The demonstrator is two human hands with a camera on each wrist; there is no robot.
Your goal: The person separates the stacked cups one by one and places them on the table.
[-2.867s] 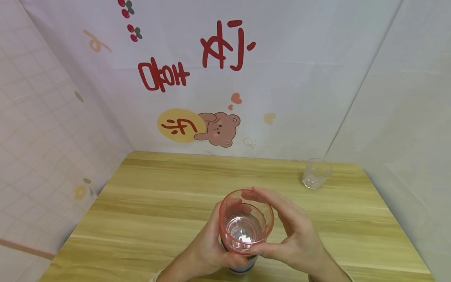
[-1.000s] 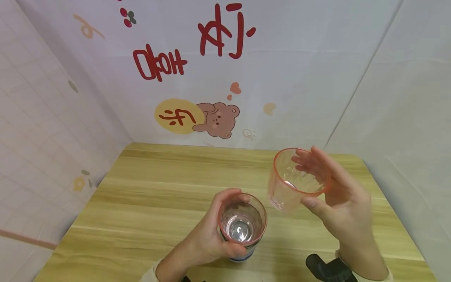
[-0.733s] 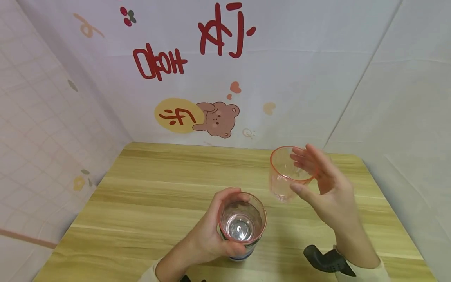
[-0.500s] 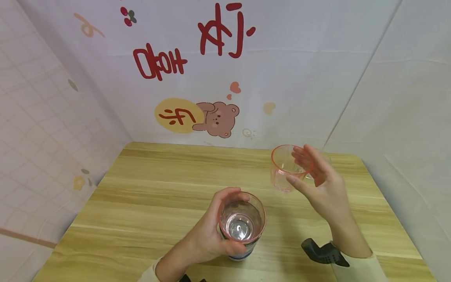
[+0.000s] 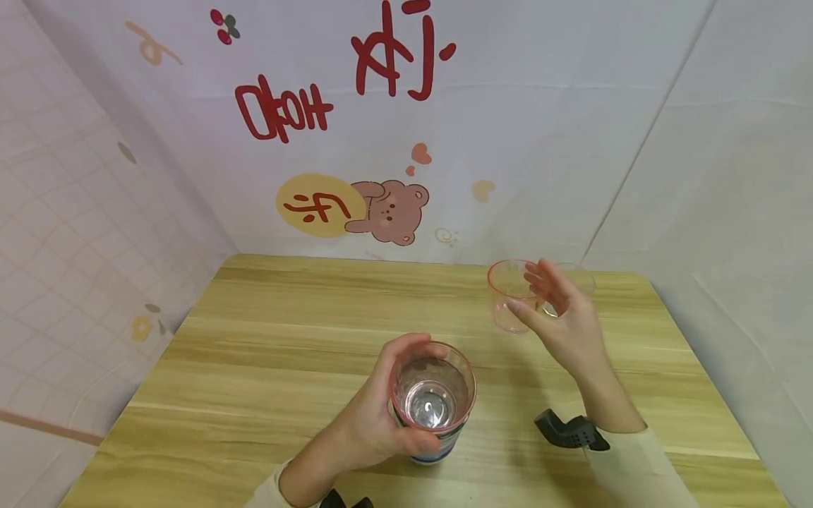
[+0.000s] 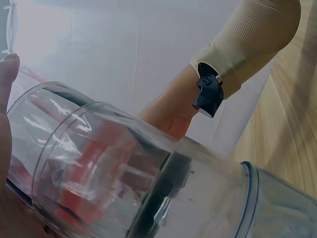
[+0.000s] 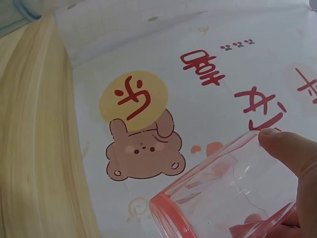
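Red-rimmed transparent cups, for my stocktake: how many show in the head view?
2: one cup in the right hand, another cup in the left hand; more may hide beneath.

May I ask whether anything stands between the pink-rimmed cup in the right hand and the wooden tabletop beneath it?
Nothing visible does: in the head view, only tabletop shows beneath the pink-rimmed cup, though whether they touch is unclear. A clear cup stands to the right, partly hidden by the right hand, not underneath.
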